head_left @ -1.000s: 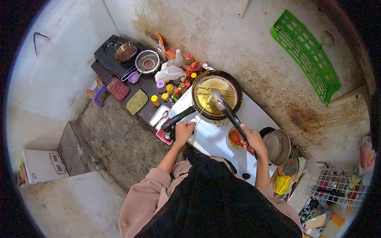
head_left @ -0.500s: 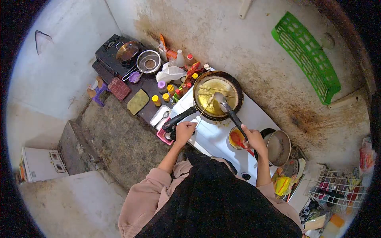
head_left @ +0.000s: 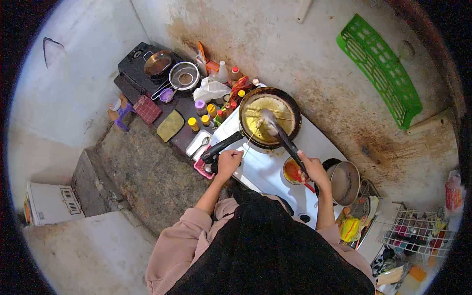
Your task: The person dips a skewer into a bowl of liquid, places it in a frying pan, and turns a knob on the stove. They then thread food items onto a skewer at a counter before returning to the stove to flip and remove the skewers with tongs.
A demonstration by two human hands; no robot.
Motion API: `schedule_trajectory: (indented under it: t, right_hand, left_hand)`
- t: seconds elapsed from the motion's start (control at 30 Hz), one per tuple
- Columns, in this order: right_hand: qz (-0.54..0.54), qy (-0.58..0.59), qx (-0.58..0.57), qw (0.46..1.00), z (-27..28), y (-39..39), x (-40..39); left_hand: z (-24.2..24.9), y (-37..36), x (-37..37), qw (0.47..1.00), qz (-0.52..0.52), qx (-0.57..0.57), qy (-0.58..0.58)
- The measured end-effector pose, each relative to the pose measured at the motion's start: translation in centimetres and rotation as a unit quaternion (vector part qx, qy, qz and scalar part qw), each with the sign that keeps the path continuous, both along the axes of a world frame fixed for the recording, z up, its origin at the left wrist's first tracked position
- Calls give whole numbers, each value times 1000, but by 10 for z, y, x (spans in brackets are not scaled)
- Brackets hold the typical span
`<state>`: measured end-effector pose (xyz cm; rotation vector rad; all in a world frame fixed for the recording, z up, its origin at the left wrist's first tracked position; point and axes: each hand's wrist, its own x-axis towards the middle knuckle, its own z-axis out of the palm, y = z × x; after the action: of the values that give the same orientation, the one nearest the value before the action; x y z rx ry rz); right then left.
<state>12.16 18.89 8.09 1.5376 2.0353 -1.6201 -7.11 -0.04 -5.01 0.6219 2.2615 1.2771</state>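
A frying pan [head_left: 293,101] with yellow oil and several skewered pieces sits on the white stove [head_left: 322,142]. My left hand [head_left: 230,163] is closed on the end of a thin skewer [head_left: 250,141] that reaches over the pan's near rim, just below the pan's black handle [head_left: 227,143]. My right hand [head_left: 314,172] grips a dark-handled ladle [head_left: 286,141], whose head lies in the pan among the pieces. Close to my right hand stands a bowl [head_left: 291,169] of orange-red sauce with a red spoon in it, partly covered by the hand.
Bottles and yellow-capped jars [head_left: 193,123] stand left of the pan, near a pink container [head_left: 203,168]. Farther left are a strainer [head_left: 184,76] and a second stove [head_left: 130,66]. A pot [head_left: 344,183] stands at the right, with a wire rack [head_left: 418,231] beyond.
The ladle has tilted and shifted slightly left in the pan, with my right hand turning a little. My left hand stays almost still on the skewer.
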Motion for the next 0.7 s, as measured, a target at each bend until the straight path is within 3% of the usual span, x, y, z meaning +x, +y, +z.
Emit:
schedule_trajectory:
  t: [0.23,0.43,0.7]
  right_hand:
    - [8,-53,43,998,-4,8,4]
    - [13,5,32,999,6,-5,-8]
    - [32,-53,65,996,-7,11,0]
  left_hand:
    - [8,-6,1,1000,-14,4,-10]
    - [4,-11,1,999,-28,-15,-8]
    - [0,-15,2,997,-40,20,-57]
